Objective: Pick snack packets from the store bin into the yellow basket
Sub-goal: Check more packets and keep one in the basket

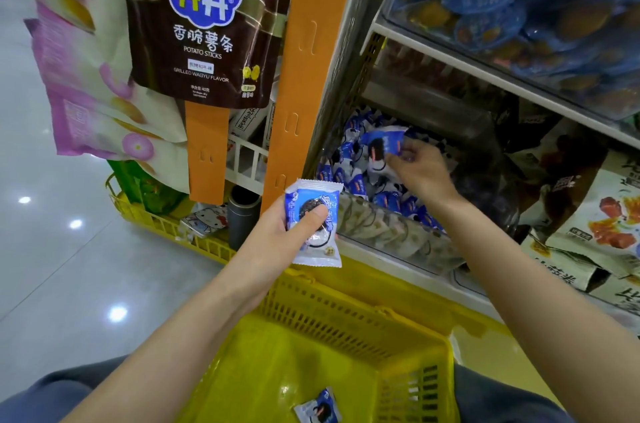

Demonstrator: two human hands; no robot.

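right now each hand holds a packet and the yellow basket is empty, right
No. The head view shows one loose packet lying in the basket. The rest is right: the left hand holds a pale packet, the right hand a blue packet.

**Inspector:** Legible print, please.

**Assistant:** Brown hanging bag (204, 41), upper left of centre. Logo reads "脆升升", and below it "香脆薯条", "POTATO STICKS", "GRILLED WAGYU FLAVOR".

**Inspector:** Anything further?

**Assistant:** Snack packet (313, 225), centre frame: blue characters, too blurred to read. Pouches (595, 214), right edge: partial characters only, unreadable.
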